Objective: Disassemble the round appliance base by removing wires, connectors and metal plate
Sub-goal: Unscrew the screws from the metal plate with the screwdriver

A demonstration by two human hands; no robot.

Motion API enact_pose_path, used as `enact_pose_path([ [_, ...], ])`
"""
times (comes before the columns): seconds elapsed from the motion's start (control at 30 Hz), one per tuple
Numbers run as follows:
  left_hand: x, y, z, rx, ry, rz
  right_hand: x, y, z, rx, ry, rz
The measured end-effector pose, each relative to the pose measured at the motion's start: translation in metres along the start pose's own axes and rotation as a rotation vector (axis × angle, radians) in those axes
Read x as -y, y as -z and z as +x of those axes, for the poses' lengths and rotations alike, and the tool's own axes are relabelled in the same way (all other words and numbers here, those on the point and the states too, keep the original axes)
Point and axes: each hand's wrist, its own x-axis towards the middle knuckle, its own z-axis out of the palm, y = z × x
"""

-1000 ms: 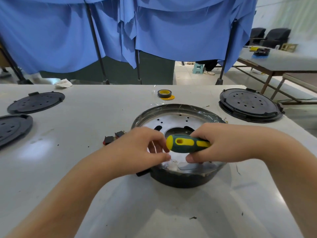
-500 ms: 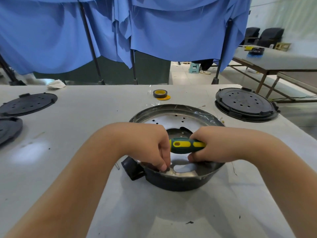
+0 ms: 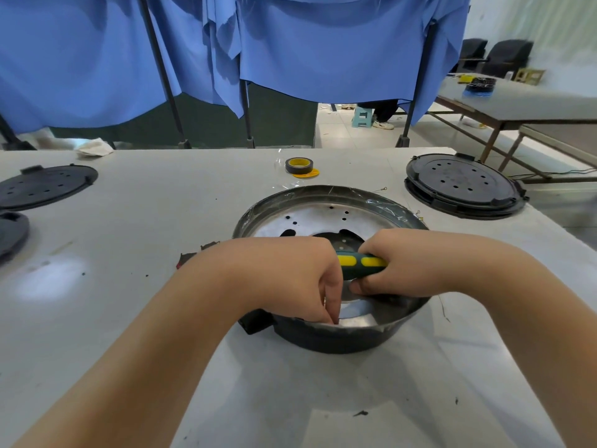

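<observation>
The round appliance base (image 3: 323,337) is a dark bowl-shaped shell at the table's middle, with a shiny perforated metal plate (image 3: 323,215) inside it. My right hand (image 3: 407,263) grips a green and yellow screwdriver (image 3: 358,265) lying sideways over the plate. My left hand (image 3: 290,279) reaches down into the near side of the base, its curled fingertips at the plate's near edge (image 3: 358,318). What the fingertips hold is hidden. A black tab (image 3: 256,321) sticks out from the base's left side.
A roll of tape (image 3: 298,165) lies behind the base. A black round cover (image 3: 463,189) sits at the right, two more black covers (image 3: 45,185) at the left. Small dark connector pieces (image 3: 187,258) lie left of the base. Blue cloth hangs behind the table.
My left hand has dropped from beside the screwdriver handle down into the near side of the base. The base has turned a little, showing its black tab. The screwdriver stays over the plate.
</observation>
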Motion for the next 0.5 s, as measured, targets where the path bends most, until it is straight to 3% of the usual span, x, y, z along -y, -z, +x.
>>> enact_pose_path([
  [0.5, -0.0045, 0.0002, 0.0015, 0.091, 0.015, 0.109, -0.0016, -0.0011, 0.0037, 0.023, 0.001, 0.019],
])
